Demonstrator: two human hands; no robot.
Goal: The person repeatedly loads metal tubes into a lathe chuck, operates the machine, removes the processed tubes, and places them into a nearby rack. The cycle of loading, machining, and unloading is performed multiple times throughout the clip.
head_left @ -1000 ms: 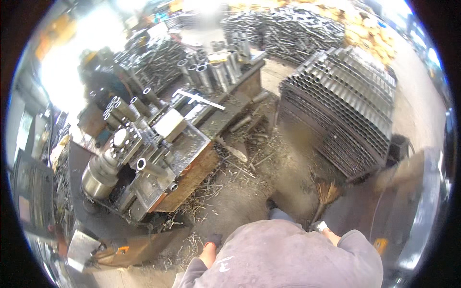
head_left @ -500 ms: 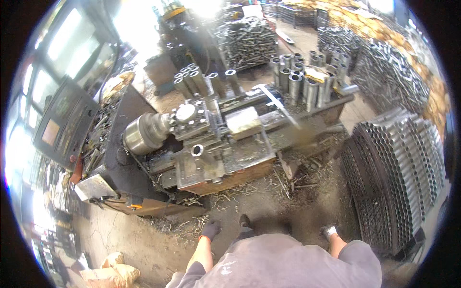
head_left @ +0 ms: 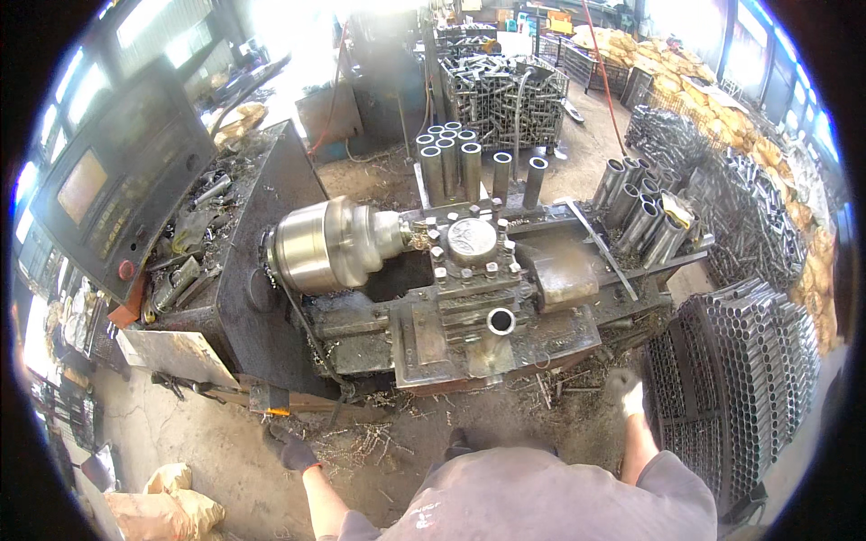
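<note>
My left hand (head_left: 296, 451), in a dark glove with an orange-red cuff edge, hangs low left of my body, fingers partly spread and nothing seen in them. It is nearest the lathe's lower front corner. My right hand (head_left: 624, 389), in a pale glove dark at the fingers, is held out between the lathe and the stacked tubes; its fingers are blurred. On the lathe ahead, the chuck (head_left: 316, 243) grips a part blurred as if spinning, close to the tool post (head_left: 472, 239). A short steel tube (head_left: 501, 323) stands upright on the carriage. A long caliper (head_left: 603, 251) lies across the bed's right part.
Upright tubes (head_left: 451, 162) stand behind the tool post, and more tubes (head_left: 642, 216) cluster at the bed's right end. A tall stack of tubes (head_left: 758, 379) rises at my right. Metal shavings (head_left: 370, 446) litter the floor. The control panel (head_left: 117, 180) is at left.
My view has turned, so the lathe appears farther right and lower. My left hand has moved outward to the left, and my right hand has reached forward. The chucked part now looks more blurred.
</note>
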